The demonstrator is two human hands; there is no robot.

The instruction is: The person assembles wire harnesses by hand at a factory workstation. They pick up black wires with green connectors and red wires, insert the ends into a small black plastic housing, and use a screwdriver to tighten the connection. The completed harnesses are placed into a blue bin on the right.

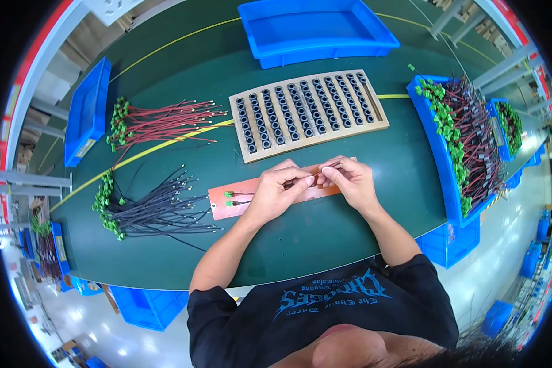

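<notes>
Both of my hands are over an orange-brown flat board (226, 213) on the green table. My left hand (278, 191) is closed in a pinch, its fingertips meeting those of my right hand (351, 183), which is pinched closed too. Between them runs a thin wire (318, 173), partly hidden by the fingers. Two green connectors (229, 199) lie at the board's left part, and their dark and reddish leads run right, under my left hand. Left of the board is a bundle of black wires (159, 205) with green connectors; behind it is a bundle of red wires (172, 119).
Beyond the board sits a wooden block (245, 98) with rows of black-ringed holes. A blue tray (319, 52) stands at the back, another blue tray (87, 119) at the left. On the right, a blue bin (454, 211) is heaped with green-ended wires.
</notes>
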